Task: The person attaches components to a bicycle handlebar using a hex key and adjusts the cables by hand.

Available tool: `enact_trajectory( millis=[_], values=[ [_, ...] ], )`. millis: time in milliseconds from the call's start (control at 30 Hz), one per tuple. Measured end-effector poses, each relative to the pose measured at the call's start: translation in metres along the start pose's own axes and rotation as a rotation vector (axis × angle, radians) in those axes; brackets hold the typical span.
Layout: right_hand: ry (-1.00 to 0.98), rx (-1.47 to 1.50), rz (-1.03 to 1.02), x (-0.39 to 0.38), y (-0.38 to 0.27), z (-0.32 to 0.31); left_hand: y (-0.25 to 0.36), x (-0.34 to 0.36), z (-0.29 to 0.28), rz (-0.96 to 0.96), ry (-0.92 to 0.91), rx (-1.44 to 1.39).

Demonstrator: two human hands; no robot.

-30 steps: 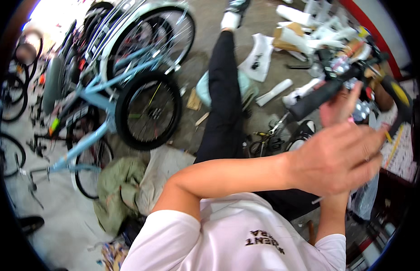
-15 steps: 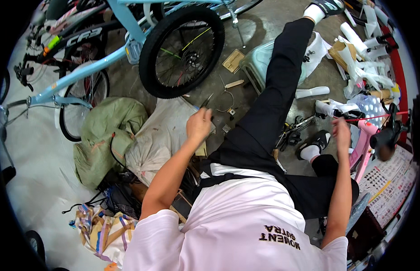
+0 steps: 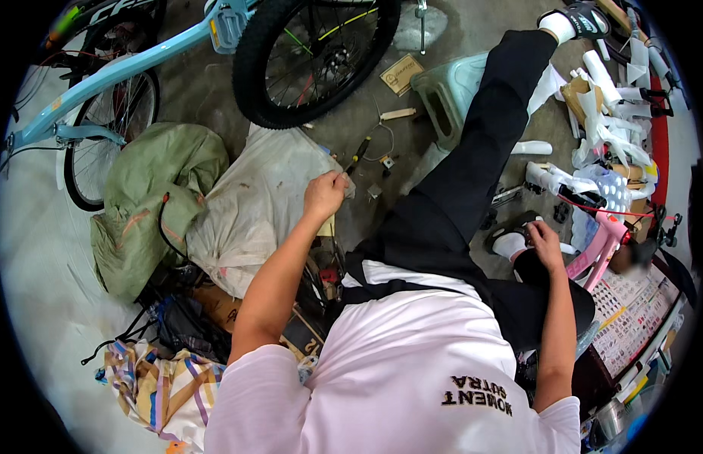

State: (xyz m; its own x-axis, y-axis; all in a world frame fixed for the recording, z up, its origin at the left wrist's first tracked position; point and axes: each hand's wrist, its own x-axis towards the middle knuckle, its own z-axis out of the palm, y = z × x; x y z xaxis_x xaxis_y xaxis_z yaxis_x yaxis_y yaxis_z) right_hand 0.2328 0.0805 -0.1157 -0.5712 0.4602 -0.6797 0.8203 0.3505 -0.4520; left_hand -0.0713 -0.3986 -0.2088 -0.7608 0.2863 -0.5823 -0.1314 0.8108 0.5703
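My left hand (image 3: 325, 194) is closed at the near-right edge of a grey-white cloth sheet (image 3: 249, 200). Whether it pinches the cloth or something small is hidden by the fingers. Just beyond the knuckles is a slim tool with a black and yellow handle (image 3: 358, 153), like a screwdriver; I cannot tell if the hand touches it. My right hand (image 3: 547, 244) hangs over my bent right leg, beside my black and white shoe (image 3: 510, 238). Its fingers are curled together, and anything inside them is too small to make out. A pink bike frame (image 3: 603, 246) stands right of it.
A light blue bike (image 3: 132, 72) with a thick black tyre (image 3: 249, 83) stands ahead. A pale green plastic stool (image 3: 442, 94) is beyond my outstretched leg. A green cover (image 3: 158, 193) lies left, white wrapping (image 3: 597, 132) far right, a printed chart board (image 3: 631, 310) at right.
My view has shifted, so the bikes and floor items sit higher. My right hand has come down from the pink frame's front toward my shoe. My left hand stays closed near the cloth's edge.
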Motion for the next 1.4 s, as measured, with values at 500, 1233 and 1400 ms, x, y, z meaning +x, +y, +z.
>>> enact_trajectory(
  millis=[500, 1233, 1400],
  values=[
    [-0.122, -0.117, 0.022, 0.019, 0.029, 0.003, -0.113, -0.060, 0.019, -0.282, -0.215, 0.384],
    [-0.162, -0.188, -0.089, 0.049, -0.041, 0.013, -0.137, -0.083, 0.020, -0.238, 0.083, 0.352],
    [-0.138, -0.214, -0.109, 0.056, -0.044, 0.012, -0.134, -0.100, 0.023, -0.129, 0.244, 0.373]
  ],
)
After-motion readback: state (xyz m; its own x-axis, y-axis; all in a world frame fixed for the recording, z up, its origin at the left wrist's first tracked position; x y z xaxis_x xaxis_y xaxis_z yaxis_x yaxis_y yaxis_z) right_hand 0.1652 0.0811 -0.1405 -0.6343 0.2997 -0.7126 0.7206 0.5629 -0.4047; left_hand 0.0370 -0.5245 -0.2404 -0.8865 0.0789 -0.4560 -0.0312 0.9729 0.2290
